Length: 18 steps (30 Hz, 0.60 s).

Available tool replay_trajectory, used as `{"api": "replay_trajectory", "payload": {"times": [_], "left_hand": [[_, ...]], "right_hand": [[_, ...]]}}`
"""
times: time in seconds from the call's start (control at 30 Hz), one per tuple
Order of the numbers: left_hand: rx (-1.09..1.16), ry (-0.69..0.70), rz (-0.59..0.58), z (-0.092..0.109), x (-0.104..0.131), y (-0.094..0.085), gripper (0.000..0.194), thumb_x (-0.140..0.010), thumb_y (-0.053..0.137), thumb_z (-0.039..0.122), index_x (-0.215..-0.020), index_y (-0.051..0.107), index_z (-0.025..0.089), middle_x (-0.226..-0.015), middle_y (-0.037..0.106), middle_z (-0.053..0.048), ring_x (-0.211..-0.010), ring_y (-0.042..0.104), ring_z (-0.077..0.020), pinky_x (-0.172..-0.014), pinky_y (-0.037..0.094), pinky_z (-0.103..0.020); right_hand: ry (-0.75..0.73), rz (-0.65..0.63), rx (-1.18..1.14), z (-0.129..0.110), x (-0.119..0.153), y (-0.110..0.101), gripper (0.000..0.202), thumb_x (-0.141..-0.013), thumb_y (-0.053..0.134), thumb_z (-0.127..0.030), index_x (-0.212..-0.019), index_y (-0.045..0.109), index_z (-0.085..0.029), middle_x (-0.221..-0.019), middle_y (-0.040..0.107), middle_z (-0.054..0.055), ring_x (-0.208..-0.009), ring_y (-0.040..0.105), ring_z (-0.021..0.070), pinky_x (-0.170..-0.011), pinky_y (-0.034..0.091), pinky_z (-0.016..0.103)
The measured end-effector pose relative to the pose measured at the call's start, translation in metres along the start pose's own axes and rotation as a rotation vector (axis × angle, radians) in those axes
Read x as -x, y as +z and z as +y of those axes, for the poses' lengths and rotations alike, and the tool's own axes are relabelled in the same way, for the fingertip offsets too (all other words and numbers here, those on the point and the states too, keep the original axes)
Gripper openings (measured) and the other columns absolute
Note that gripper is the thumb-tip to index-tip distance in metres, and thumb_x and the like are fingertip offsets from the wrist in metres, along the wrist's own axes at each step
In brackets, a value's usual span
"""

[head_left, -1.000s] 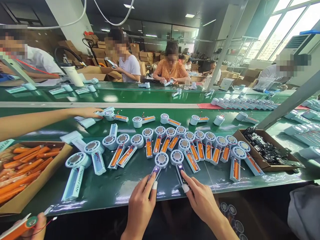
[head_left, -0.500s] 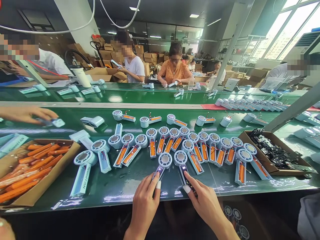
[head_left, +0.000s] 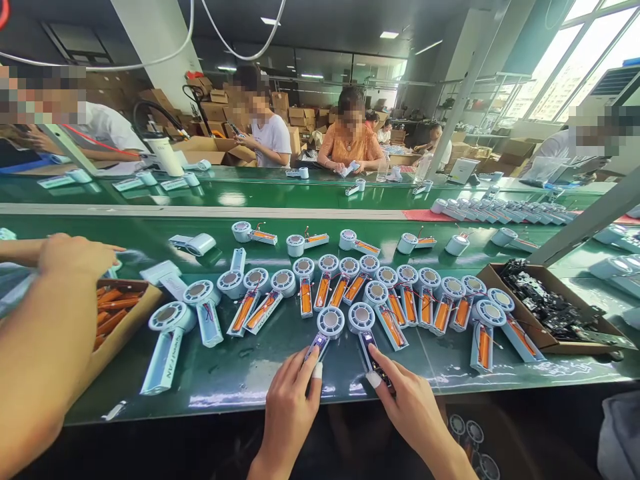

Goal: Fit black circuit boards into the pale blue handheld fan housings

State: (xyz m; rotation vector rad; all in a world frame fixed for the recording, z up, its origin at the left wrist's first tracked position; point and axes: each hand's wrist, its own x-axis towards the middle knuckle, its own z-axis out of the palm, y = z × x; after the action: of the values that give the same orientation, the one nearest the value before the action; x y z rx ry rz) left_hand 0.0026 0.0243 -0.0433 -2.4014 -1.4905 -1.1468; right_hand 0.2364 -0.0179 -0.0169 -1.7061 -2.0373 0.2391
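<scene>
My left hand (head_left: pixel 291 390) is closed on the handle of a small pale-blue handheld fan (head_left: pixel 331 323), whose round head points away from me. My right hand (head_left: pixel 407 399) grips a second handheld fan (head_left: pixel 361 317) the same way. In both open handles a dark circuit board shows under my index fingers, and both thumbs wear white finger covers. Just beyond my hands, several more fans (head_left: pixel 376 292) lie in a loose row, many with orange battery cells and thin wires in their handles.
At left, co-workers' arms (head_left: pixel 45 347) reach across a cardboard box (head_left: pixel 145 308) of orange cells. At right stands a box (head_left: pixel 553 343) of black circuit boards. Fans (head_left: pixel 296 245) sit along the green belt behind. A metal post (head_left: pixel 590 213) slants across the right side.
A co-worker's arm has come in from the lower left, over the box of orange cells. Fans on the belt have shifted slightly right. Both my hands stay in place on their fans.
</scene>
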Motion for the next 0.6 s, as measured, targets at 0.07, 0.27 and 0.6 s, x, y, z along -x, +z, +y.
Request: {"api": "replay_trajectory", "payload": {"times": [0.07,0.27,0.6], "left_hand": [[0.0,-0.003,0.006,0.0,0.0002,0.0004,0.034,-0.098,0.051,0.017,-0.13,0.06,0.02,-0.114,0.074,-0.008,-0.103,0.069,-0.0244,-0.087,0.058,-0.04],[0.017,-0.022,0.0,0.0009,-0.0003,0.001,0.035,-0.097,0.053,0.016,-0.131,0.06,0.023,-0.114,0.074,-0.007,-0.103,0.069,-0.0244,-0.088,0.058,-0.04],[-0.006,-0.012,0.005,0.0016,-0.0002,-0.0002,0.035,-0.098,0.051,0.016,-0.132,0.058,0.023,-0.113,0.075,-0.008,-0.102,0.07,-0.0243,-0.087,0.059,-0.041]], "right_hand": [[0.006,0.003,-0.001,-0.0007,-0.0004,0.0,0.049,-0.1,0.037,-0.026,-0.148,0.048,-0.026,-0.102,0.077,0.006,-0.074,0.074,0.0219,-0.059,0.057,0.029],[0.007,0.02,0.001,-0.002,-0.0004,-0.0003,0.049,-0.1,0.037,-0.026,-0.147,0.049,-0.027,-0.103,0.077,0.006,-0.078,0.075,0.0232,-0.06,0.058,0.03],[0.01,-0.008,0.009,0.0001,0.0009,0.0015,0.048,-0.102,0.035,-0.028,-0.149,0.045,-0.029,-0.102,0.075,0.007,-0.085,0.075,0.0239,-0.064,0.059,0.029]]}}
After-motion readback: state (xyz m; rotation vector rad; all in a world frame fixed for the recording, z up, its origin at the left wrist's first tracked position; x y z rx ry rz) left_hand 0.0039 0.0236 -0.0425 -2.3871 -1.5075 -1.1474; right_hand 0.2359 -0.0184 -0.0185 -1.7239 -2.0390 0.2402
